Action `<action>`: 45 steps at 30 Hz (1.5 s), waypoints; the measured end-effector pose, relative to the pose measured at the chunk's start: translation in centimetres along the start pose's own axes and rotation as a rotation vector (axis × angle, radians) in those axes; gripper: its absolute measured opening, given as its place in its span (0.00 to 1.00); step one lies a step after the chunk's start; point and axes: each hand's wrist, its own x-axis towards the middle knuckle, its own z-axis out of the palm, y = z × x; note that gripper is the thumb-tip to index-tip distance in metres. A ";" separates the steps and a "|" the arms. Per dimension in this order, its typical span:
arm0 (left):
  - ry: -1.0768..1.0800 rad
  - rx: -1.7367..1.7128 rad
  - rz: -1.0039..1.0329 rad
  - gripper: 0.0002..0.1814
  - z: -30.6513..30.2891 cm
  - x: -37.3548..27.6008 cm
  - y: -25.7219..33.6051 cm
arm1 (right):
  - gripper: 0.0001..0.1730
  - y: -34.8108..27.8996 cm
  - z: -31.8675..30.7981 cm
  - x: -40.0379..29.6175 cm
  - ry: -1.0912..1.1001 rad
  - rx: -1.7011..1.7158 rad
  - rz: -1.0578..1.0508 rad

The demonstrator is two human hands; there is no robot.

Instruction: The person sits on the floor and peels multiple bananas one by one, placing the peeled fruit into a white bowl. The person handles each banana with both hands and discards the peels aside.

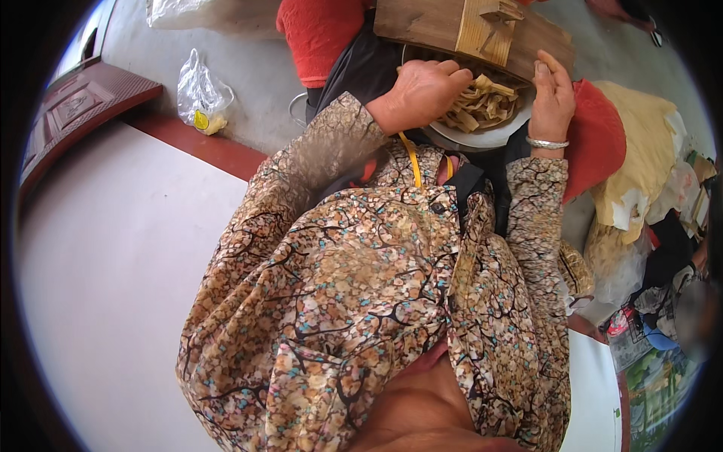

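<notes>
My left hand [423, 93] has its fingers curled over the near left side of a white-rimmed basin [471, 139]; whether anything is inside the fingers is hidden. In the basin lie many flat, tan, curled strips [486, 104], just right of that hand. A brown wooden board [421, 25] with a paler wooden crosspiece [484, 34] and a small wooden block covers the basin's far part. At the board's right near edge is my right hand [552, 99], with a silver bangle on the wrist, fingers extended and mostly straight, nothing visible between them.
A clear plastic bag [204, 96] with something yellow lies on the grey floor at upper left. Carved dark-red wooden furniture [79, 104] stands at far left. Tan sheeting [632, 141], plastic bags and clutter are on the right. Part of another person's leg shows at upper right.
</notes>
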 end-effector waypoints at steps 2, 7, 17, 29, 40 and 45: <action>0.055 0.119 0.127 0.11 -0.7 0.4 0.0 | 0.12 -1.0 0.0 0.6 -0.209 -0.188 -0.090; 0.025 -0.158 -0.003 0.09 -0.5 2.4 0.2 | 0.13 -1.2 0.0 0.9 -0.737 -0.052 0.390; -0.261 -0.978 -0.514 0.10 0.4 4.0 -3.7 | 0.09 0.6 -0.8 1.5 -0.495 0.075 0.360; -0.028 -0.482 -0.384 0.09 4.1 7.7 -8.5 | 0.08 7.8 1.6 5.7 -0.248 -0.245 0.070; -0.230 -1.332 -0.647 0.09 1.7 4.3 -0.6 | 0.10 -1.0 4.5 0.3 -0.092 -0.752 -0.461; -0.361 -0.976 -0.497 0.14 -1.6 3.9 -1.0 | 0.16 -0.2 2.0 -0.4 -0.325 -0.699 -0.234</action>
